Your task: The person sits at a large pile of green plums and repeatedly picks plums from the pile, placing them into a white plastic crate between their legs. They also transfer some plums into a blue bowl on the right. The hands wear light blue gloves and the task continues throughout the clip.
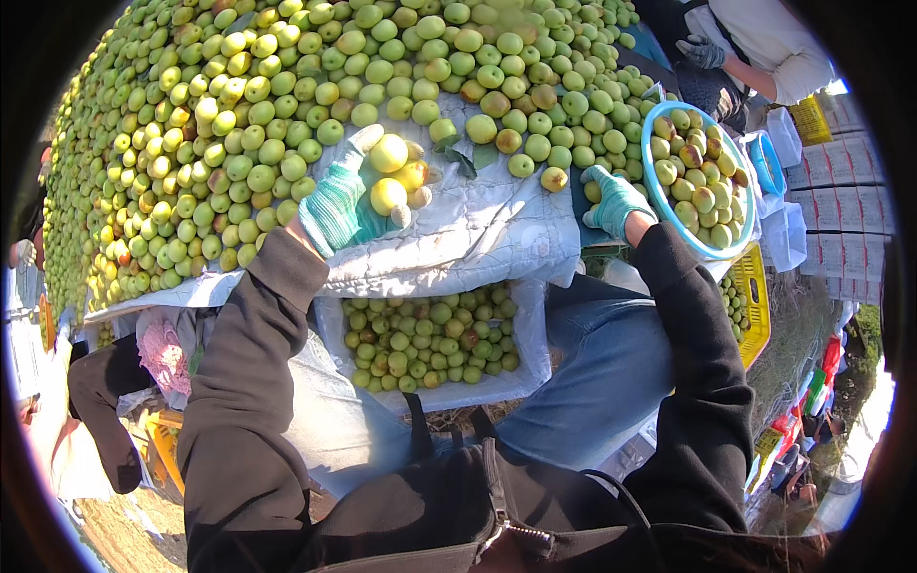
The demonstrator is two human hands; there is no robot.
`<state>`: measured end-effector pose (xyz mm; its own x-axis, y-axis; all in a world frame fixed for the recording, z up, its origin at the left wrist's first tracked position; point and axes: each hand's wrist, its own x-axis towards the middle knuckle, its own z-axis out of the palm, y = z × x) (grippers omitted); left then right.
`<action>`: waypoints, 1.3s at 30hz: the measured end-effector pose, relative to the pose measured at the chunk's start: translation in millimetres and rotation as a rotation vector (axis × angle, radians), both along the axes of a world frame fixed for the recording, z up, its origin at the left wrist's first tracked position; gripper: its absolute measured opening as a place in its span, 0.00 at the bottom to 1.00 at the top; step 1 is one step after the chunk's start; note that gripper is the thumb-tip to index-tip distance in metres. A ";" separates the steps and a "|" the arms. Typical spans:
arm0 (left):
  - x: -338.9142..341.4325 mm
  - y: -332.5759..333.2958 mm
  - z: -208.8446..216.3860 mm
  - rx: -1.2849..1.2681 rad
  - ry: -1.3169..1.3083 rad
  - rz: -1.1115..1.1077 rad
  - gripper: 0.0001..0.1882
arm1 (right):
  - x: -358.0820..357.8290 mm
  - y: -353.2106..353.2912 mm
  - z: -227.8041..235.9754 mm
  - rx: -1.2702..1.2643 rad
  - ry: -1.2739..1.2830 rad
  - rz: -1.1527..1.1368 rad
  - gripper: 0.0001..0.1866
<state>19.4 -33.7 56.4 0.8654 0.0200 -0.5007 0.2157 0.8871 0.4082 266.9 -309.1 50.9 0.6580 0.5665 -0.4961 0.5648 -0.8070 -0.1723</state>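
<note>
My left hand [349, 196], in a teal knit glove with greyish palm and fingers, is turned palm up and cradles several yellow-green jujubes [389, 153] with brownish patches. It is above a white quilted cloth [478, 224] at the near edge of a large heap of green jujubes [277, 124]. My right hand [619, 205], in a matching glove, is at the heap's right edge beside a blue-rimmed round basket [652, 186]. Its thumb and fingers close around a green jujube [592, 192], which is partly hidden.
Between my knees stands a lined crate [533, 334] of green jujubes. Browner jujubes [702, 181] fill the round basket. A yellow crate [755, 306] is below it. Stacked cartons [845, 205] stand at the right. Across the heap, another person's gloved hand [702, 52] shows.
</note>
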 end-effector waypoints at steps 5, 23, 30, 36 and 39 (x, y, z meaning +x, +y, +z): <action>-46.9 -2.3 10.9 0.065 -0.097 -0.265 0.27 | -10.3 -0.5 13.4 0.159 0.065 -0.147 0.32; -154.1 -30.6 -82.1 1.178 0.473 -1.095 0.15 | -203.2 2.0 -43.3 0.283 0.381 0.534 0.35; -156.1 -42.9 -64.6 0.227 -0.016 -0.518 0.25 | -215.5 9.8 -25.6 0.602 0.536 0.474 0.22; -127.2 -72.1 -29.1 0.554 -0.331 -0.509 0.24 | -228.8 26.5 -0.4 0.913 0.388 0.500 0.30; -118.8 -65.6 -21.3 0.479 -0.172 -0.488 0.28 | -223.1 31.3 8.5 0.869 0.415 0.507 0.27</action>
<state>-99.4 -99.3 35.2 0.8977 -0.2067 -0.3891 0.4406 0.4190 0.7939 43.8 -277.8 59.3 0.1223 0.9896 0.0761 0.5639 -0.0062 -0.8258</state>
